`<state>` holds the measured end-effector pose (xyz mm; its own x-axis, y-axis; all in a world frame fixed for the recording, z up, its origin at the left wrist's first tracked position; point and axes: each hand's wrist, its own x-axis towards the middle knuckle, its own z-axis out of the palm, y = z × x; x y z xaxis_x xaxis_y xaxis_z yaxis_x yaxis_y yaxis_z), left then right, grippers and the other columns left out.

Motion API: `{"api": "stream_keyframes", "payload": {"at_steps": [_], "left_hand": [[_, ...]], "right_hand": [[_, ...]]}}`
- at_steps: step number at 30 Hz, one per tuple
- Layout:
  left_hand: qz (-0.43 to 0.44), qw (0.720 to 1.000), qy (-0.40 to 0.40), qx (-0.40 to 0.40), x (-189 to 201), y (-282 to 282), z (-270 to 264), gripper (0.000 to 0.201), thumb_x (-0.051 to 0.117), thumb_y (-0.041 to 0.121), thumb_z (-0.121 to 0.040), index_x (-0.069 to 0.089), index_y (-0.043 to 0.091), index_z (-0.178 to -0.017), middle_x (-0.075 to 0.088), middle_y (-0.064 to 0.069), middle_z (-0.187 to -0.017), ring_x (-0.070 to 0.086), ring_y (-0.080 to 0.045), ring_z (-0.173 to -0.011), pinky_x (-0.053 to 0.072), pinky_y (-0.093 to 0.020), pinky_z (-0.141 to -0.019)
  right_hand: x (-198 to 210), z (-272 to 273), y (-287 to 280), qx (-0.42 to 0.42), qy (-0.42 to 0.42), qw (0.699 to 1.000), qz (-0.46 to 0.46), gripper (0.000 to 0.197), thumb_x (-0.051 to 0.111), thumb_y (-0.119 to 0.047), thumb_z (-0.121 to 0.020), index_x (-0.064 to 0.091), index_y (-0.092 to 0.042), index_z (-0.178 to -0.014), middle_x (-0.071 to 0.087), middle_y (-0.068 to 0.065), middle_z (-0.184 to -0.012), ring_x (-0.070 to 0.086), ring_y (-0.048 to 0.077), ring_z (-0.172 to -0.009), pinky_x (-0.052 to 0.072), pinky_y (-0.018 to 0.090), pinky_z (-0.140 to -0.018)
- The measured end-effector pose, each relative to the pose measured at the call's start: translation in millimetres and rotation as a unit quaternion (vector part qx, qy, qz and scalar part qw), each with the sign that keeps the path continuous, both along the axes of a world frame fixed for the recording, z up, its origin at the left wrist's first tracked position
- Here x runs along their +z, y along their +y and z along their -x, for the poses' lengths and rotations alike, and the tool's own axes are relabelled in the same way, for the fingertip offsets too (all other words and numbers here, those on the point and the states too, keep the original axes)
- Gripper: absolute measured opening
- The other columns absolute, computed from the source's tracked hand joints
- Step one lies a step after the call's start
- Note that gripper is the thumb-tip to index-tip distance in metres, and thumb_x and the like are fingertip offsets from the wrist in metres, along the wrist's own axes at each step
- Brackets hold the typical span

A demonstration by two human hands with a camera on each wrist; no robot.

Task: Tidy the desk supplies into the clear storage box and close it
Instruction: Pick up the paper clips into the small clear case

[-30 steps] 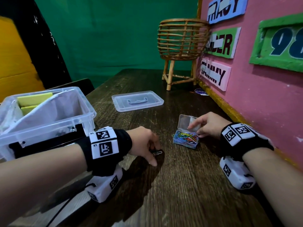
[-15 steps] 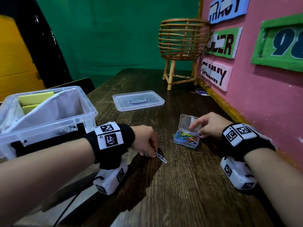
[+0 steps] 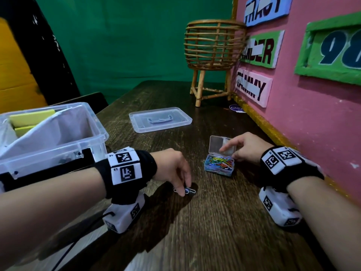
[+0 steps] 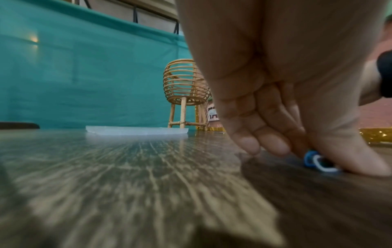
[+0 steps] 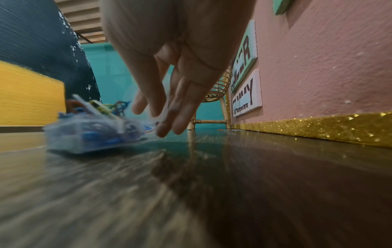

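A small clear case full of coloured paper clips sits mid-table with its hinged lid standing up. My right hand holds that lid, index finger across it; the case is blurred in the right wrist view. My left hand pinches loose blue and white paper clips against the wood, seen close as clips under the thumb and fingers. The clear storage box stands at the left with yellow pads and white paper inside. Its flat lid lies farther back.
A rattan basket on legs stands at the back right corner. A pink wall with name signs and a gold glitter strip runs along the right side. A green backdrop hangs behind the dark wooden table.
My left hand has shifted a little right and gathered the loose clips under its fingertips. The right hand keeps its hold on the case lid.
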<state>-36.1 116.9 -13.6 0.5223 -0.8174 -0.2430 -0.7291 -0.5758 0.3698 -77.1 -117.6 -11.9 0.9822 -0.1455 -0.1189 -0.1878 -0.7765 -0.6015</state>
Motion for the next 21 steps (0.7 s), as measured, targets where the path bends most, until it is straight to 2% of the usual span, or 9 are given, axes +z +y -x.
{"api": "stream_keyframes", "payload": {"at_steps": [2, 4, 6, 9, 12, 15, 18, 21], "left_hand": [[-0.005, 1.0, -0.003, 0.002, 0.0, 0.5, -0.2, 0.024, 0.08, 0.026, -0.069, 0.075, 0.022, -0.092, 0.061, 0.021, -0.069, 0.054, 0.013, -0.063, 0.039, -0.001, -0.064], [-0.02, 1.0, -0.005, 0.002, 0.6, 0.3, 1.1, 0.023, 0.078, 0.028, -0.072, 0.074, 0.021, -0.093, 0.06, 0.02, -0.075, 0.052, 0.008, -0.068, 0.039, -0.005, -0.066], [-0.037, 0.999, -0.009, 0.0, 0.9, -0.4, 2.3, 0.023, 0.075, 0.029, -0.076, 0.072, 0.019, -0.097, 0.056, 0.02, -0.075, 0.05, 0.003, -0.07, 0.037, -0.007, -0.065], [-0.071, 0.997, -0.015, -0.013, 0.4, -2.0, 3.1, 0.025, 0.07, 0.029, -0.081, 0.069, 0.016, -0.103, 0.058, 0.008, -0.087, 0.051, -0.007, -0.08, 0.035, -0.008, -0.063], [-0.079, 0.996, -0.023, -0.02, -1.2, -2.4, 2.7, 0.025, 0.067, 0.03, -0.084, 0.066, 0.014, -0.105, 0.057, 0.006, -0.089, 0.05, -0.009, -0.082, 0.034, -0.007, -0.06], [-0.055, 0.998, -0.03, -0.021, -3.3, -2.8, 2.7, 0.022, 0.067, 0.028, -0.084, 0.067, 0.015, -0.102, 0.056, 0.008, -0.084, 0.049, -0.006, -0.075, 0.034, 0.001, -0.052], [-0.006, 0.999, -0.049, -0.015, 0.2, -8.2, 1.5, 0.018, 0.07, 0.026, -0.082, 0.068, 0.016, -0.096, 0.057, 0.008, -0.082, 0.052, -0.006, -0.075, 0.033, 0.0, -0.058], [0.111, 0.99, -0.083, 0.022, 8.4, -24.8, -6.6, 0.014, 0.074, 0.021, -0.077, 0.07, 0.016, -0.09, 0.06, 0.01, -0.078, 0.054, -0.004, -0.072, 0.035, -0.001, -0.064]], "right_hand": [[1.0, 0.2, -0.7, 0.007, -0.012, 1.0, 0.024, 0.04, 0.063, 0.004, -0.078, 0.072, -0.029, -0.097, 0.061, -0.001, -0.112, 0.059, 0.018, -0.101, 0.047, 0.03, -0.092], [2.2, 0.1, -0.8, 0.005, -0.021, 1.0, 0.021, 0.041, 0.063, 0.004, -0.078, 0.072, -0.034, -0.089, 0.062, -0.003, -0.106, 0.058, 0.016, -0.099, 0.046, 0.029, -0.092], [2.1, -0.4, -0.9, 0.002, -0.033, 0.999, 0.021, 0.041, 0.061, 0.004, -0.078, 0.07, -0.036, -0.081, 0.061, -0.007, -0.091, 0.057, 0.013, -0.089, 0.045, 0.024, -0.083], [-0.6, -0.6, 0.3, -0.006, -0.066, 0.998, 0.02, 0.029, 0.064, -0.003, -0.079, 0.072, -0.031, -0.081, 0.057, -0.013, -0.073, 0.052, 0.01, -0.074, 0.039, 0.017, -0.065], [-1.0, -1.0, 0.6, -0.021, -0.079, 0.996, 0.025, 0.021, 0.066, -0.008, -0.08, 0.073, -0.027, -0.084, 0.059, -0.008, -0.084, 0.05, 0.008, -0.076, 0.037, 0.02, -0.068], [-0.5, -1.3, 0.5, -0.02, -0.077, 0.997, 0.021, 0.031, 0.059, -0.001, -0.081, 0.072, -0.03, -0.081, 0.057, -0.007, -0.088, 0.048, 0.003, -0.071, 0.037, 0.02, -0.072], [-0.3, -1.6, 0.3, -0.023, -0.074, 0.997, 0.026, 0.033, 0.058, 0.001, -0.081, 0.071, -0.03, -0.081, 0.058, -0.005, -0.091, 0.05, 0.006, -0.076, 0.038, 0.023, -0.077], [-0.1, -1.7, 0.2, -0.023, -0.071, 0.997, 0.027, 0.035, 0.061, 0.002, -0.079, 0.07, -0.032, -0.079, 0.058, -0.004, -0.092, 0.051, 0.008, -0.076, 0.04, 0.023, -0.076]]}}
